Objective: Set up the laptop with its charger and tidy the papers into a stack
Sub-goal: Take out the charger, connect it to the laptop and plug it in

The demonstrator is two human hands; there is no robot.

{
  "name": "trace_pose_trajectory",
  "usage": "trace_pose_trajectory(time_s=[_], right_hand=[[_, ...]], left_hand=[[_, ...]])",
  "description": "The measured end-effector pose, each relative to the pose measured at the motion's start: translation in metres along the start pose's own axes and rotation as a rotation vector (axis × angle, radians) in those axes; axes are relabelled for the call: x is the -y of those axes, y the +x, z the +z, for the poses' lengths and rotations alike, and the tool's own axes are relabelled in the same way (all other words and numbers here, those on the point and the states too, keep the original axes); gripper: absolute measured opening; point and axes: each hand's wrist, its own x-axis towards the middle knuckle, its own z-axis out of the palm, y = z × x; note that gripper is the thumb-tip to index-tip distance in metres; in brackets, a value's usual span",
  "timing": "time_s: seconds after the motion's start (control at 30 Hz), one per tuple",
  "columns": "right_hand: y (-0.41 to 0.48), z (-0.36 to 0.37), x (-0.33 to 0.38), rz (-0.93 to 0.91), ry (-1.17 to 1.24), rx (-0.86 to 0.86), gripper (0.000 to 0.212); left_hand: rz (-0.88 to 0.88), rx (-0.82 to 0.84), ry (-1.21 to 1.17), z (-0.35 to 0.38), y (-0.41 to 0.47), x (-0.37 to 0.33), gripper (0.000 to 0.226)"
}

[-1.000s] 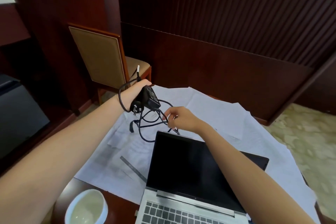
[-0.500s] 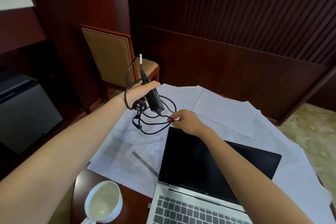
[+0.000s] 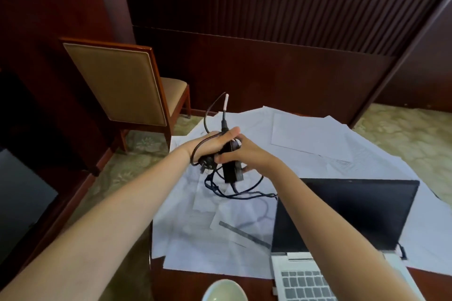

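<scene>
Left hand grips the charger, lifted off the papers; right hand pinches it too, probably to untangle the cord looping below so it reaches the open laptop, sitting near right on the scattered sheets

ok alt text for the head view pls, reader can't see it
Left hand and right hand grip a black charger brick, its tangled cable dangling above white papers spread over a dark table. An open laptop with a dark screen sits on the papers at right; a white cup is nearest, a chair beyond.
</scene>
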Motion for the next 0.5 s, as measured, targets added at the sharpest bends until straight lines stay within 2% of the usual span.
trace_pose_trajectory(time_s=[0.07,0.17,0.27,0.37,0.43,0.5], right_hand=[[0.004,0.007,-0.005,0.027,0.005,-0.033,0.082],[0.007,0.019,-0.015,-0.008,-0.087,-0.044,0.096],[0.015,0.024,-0.012,-0.061,-0.193,-0.121,0.095],[0.021,0.022,-0.007,-0.132,-0.394,-0.053,0.1],[0.024,0.021,-0.006,-0.169,-0.469,-0.007,0.105],[0.026,0.021,-0.007,-0.194,-0.473,-0.013,0.109]], left_hand=[[-0.012,0.033,0.017,-0.009,0.002,-0.001,0.069],[-0.098,0.052,-0.034,-0.02,0.002,-0.003,0.065],[-0.091,-0.022,0.029,-0.031,0.01,0.0,0.063],[-0.055,-0.124,0.178,-0.051,0.012,0.004,0.052],[-0.081,-0.155,0.268,-0.066,0.012,0.006,0.06],[-0.117,-0.124,0.256,-0.08,0.008,0.004,0.068]])
